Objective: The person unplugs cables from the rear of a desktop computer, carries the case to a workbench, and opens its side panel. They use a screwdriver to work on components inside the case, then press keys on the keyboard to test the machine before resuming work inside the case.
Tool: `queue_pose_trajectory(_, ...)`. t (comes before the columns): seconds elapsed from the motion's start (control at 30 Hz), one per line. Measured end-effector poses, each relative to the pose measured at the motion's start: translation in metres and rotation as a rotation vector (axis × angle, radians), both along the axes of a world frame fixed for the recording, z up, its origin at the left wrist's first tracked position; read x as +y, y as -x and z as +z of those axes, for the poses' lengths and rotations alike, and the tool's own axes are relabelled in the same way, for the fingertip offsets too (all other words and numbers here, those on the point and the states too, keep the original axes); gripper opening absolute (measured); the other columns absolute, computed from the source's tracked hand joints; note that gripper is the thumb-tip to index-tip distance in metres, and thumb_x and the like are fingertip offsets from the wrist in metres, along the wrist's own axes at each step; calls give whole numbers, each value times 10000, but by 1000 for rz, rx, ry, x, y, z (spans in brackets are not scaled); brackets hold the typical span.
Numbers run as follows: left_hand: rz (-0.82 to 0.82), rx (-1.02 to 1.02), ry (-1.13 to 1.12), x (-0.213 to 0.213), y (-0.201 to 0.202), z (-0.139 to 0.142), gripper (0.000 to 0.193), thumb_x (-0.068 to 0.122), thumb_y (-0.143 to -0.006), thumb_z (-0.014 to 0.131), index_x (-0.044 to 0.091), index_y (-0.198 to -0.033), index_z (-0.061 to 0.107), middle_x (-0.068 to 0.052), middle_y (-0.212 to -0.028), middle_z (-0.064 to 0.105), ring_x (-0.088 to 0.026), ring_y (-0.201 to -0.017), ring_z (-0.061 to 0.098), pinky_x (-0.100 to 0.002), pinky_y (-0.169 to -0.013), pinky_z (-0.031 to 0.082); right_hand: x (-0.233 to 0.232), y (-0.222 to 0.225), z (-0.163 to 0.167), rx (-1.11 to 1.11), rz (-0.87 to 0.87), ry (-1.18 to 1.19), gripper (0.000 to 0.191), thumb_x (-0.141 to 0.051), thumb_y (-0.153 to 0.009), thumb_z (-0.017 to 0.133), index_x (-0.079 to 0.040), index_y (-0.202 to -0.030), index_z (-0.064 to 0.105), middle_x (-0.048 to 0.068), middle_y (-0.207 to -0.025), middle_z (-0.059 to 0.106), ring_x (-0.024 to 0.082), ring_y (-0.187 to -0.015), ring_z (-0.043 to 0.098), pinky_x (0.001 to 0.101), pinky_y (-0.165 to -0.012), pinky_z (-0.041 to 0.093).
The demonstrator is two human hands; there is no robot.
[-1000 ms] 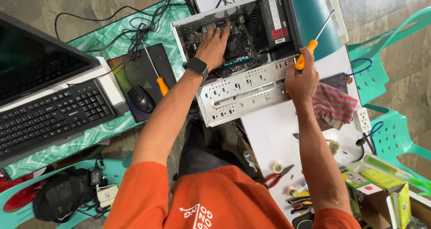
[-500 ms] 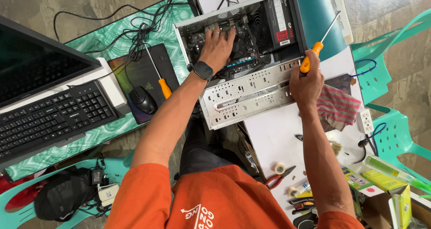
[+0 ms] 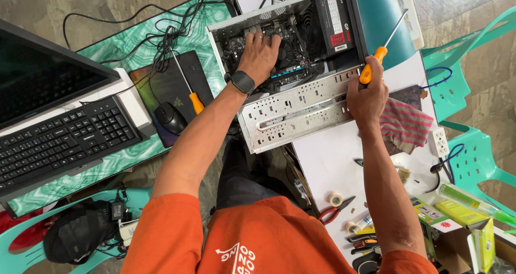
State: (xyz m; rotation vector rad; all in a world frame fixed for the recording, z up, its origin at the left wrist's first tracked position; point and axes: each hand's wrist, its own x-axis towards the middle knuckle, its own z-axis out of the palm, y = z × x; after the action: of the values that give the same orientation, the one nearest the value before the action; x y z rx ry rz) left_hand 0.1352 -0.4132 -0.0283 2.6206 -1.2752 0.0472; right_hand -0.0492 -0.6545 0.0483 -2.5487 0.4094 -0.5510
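Two hands: left (image 3: 259,52) inside computer case (image 3: 301,99), right (image 3: 366,95) gripping screwdriver (image 3: 380,50).

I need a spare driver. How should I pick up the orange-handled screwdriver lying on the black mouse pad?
Grip the orange-handled screwdriver by its thick orange handle, coming from above. It lies flat beside the black computer mouse, its thin shaft pointing toward the tangled cables, so the handle offers the only solid hold.

The open grey computer case (image 3: 301,105) was bare, matt perforated sheet metal. The screwdriver with the glossy orange plastic handle (image 3: 372,69) had a thin bright steel shaft. A striped red-and-grey cloth rag (image 3: 404,124) looked soft and coarse. The teal marbled tabletop (image 3: 115,43) shone smooth, and the black keyboard (image 3: 62,142) was matt plastic.
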Motion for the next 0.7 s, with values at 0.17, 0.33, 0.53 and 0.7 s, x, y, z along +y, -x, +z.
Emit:
queue_pose_trajectory(0.17,39,35,58,-2,-2,1,718,151,-632,903,-19,-1216,522,-229,-1037,696,-405,-1176,560,-539,-1020,362,0,0,-2,-4,-14,-17,460,-38,-965,646,-46,-1407,519,232,-1145,714,427,-954,732,467,-880,565)
queue_pose_trajectory(0.33,72,217,82,-1,-5,6,844,173,-627,914,-18,-1325,479,-243,-1134,673,-413,-1218,541,-553,-1032,352,1,2,-1,50,-59,-42,456,-51,-965,645,-60,-1406,529,228,-1137,715,427,-965,729,471,-885,559)
queue_pose_trajectory(0.53,85,286,333,-9,-7,1,813,159,-801,835,-44,-1446,384,-277,-1266,605,-478,-1189,509,-606,-992,364,-3,3,-4,-21,-11,-4,474,-44,-969,641,-58,-1424,513,234,-1231,703,440,-1010,715,466,-895,557)
queue_pose_trajectory(0.7,109,287,374,-7,-12,1,593,-5,-882,696,-20,-1415,436,-240,-1247,634,-429,-1150,569,-528,-984,440,-4,3,-6,-11,-16,-33,470,-40,-957,630,-61,-1413,518,229,-1215,711,426,-980,723,455,-876,563)
